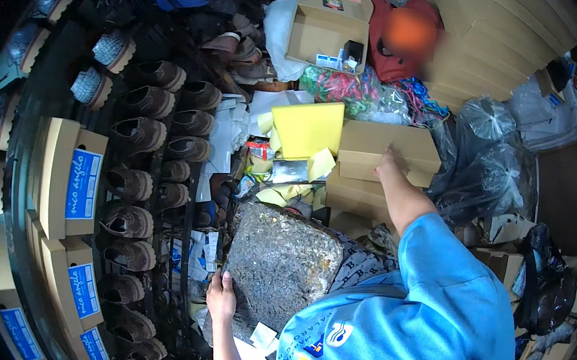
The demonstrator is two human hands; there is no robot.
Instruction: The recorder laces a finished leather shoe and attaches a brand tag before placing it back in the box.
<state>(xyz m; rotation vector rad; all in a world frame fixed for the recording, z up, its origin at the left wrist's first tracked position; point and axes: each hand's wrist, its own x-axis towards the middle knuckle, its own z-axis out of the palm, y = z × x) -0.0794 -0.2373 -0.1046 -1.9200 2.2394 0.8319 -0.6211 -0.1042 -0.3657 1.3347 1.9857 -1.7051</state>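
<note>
My left hand (221, 298) rests against the left edge of a worn, grey, rough-topped block (284, 250), its fingers stretched out and nothing in them. Ahead, my right arm reaches to a plain brown cardboard box (359, 145) with its lid down. My right hand (392, 164) grips the box's front edge, a finger lying over the lid and the thumb lower at the front. Under it another brown box (350, 193) partly shows. Just left of the lidded box lies a yellow pad or stack of sheets (306, 129).
Brown shoes (140, 135) line a dark rack at left, beside labelled shoe boxes (57, 177). An open box (310, 38) stands at the back by a person in red (388, 67). Plastic bags (489, 173) and stacked cardboard (500, 40) fill the right. White paper pieces (261, 337) lie near the block.
</note>
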